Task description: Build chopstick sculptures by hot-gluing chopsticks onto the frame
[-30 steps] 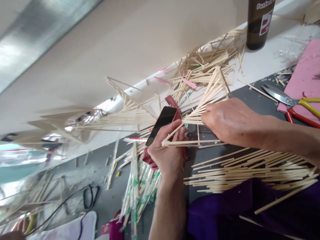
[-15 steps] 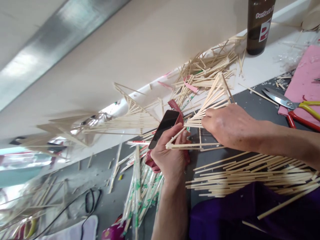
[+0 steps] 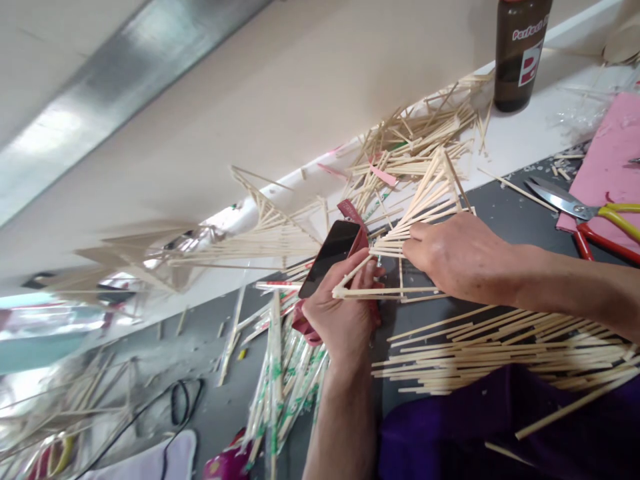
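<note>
The worktop (image 3: 515,220) is dark grey, with a white strip (image 3: 517,140) along its far side. Loose sticks (image 3: 480,360) lie roughly parallel near the front; plastic-wrapped sticks (image 3: 275,377) lie farther left. Scissors (image 3: 580,211) overlap a pink sheet (image 3: 610,143). 1 brown bottle (image 3: 519,80) stands upright on the strip.

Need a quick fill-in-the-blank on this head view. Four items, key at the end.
1. The left hand and right hand hold a frame built of thin wooden ____.
2. One handle of the scissors is red and the other is ____.
3. The first word printed on the brown bottle is ____.
4. The sheet beside the scissors is ____ in colour.

Missing words: sticks; yellow; Perfect; pink
</note>
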The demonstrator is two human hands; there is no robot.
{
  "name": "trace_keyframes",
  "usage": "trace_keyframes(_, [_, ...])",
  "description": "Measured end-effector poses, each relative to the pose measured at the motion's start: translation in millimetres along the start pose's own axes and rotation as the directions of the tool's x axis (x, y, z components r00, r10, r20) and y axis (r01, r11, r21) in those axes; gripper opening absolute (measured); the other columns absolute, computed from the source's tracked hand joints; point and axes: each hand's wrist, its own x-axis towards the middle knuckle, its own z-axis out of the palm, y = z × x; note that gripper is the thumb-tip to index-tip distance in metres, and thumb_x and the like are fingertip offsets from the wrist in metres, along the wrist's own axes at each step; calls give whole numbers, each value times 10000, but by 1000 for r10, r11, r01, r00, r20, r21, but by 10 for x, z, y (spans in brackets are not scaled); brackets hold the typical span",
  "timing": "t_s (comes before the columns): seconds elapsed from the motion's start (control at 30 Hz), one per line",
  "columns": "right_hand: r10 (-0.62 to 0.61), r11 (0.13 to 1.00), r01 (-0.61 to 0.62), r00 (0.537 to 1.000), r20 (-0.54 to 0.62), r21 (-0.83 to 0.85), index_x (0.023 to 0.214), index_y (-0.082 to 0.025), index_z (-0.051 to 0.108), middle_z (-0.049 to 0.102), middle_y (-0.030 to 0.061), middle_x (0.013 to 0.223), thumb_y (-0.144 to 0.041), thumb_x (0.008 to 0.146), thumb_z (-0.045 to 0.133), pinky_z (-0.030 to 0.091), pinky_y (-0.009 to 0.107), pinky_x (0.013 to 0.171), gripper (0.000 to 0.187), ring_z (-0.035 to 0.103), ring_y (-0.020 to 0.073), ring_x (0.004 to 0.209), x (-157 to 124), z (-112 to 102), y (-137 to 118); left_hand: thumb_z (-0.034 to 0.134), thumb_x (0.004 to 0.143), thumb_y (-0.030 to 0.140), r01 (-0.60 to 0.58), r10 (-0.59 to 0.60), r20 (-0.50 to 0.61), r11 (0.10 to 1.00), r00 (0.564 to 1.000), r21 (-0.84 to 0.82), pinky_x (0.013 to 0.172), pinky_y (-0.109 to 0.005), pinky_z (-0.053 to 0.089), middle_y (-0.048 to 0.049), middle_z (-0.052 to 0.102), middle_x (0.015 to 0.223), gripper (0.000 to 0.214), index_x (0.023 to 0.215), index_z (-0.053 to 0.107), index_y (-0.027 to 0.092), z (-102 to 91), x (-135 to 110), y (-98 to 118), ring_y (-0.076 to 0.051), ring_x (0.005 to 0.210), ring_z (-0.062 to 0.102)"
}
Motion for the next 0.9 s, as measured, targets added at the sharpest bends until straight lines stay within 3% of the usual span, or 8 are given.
trace_keyframes(0.9, [-47,999,47,998,-34,-5,947,-87,703,672,137,939,-96,897,467,243,295,530,241,562,154,731,11,74,4,795,678,389,-23,22,-34,1000,999,-20,466,-202,504,-36,716,743,296,885,779,179,25,-2,-7,-138,577,659])
